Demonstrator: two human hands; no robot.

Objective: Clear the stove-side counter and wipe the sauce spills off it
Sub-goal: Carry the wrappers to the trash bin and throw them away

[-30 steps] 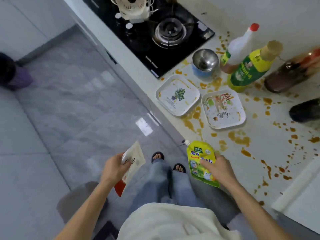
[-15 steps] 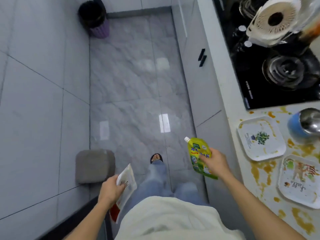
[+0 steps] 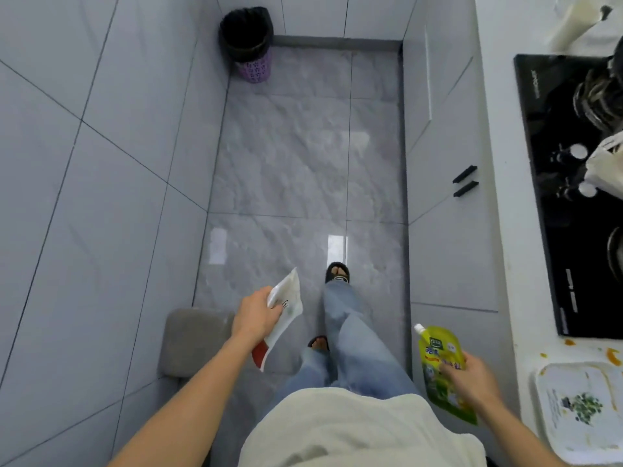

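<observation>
Head view. Left hand (image 3: 257, 315): fingers pinched on a white sachet (image 3: 283, 311), held over the floor. Right hand (image 3: 472, 382): curled round a green spouted pouch (image 3: 438, 358), beside the counter (image 3: 495, 197). Both likely light, soft, crushable, possibly sauce-slick; best held mid-body, spout upward. Bin (image 3: 247, 45) far ahead.

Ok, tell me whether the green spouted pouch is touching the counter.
Apart. The head view shows the green pouch held by the right hand over the floor, short of the counter.
</observation>
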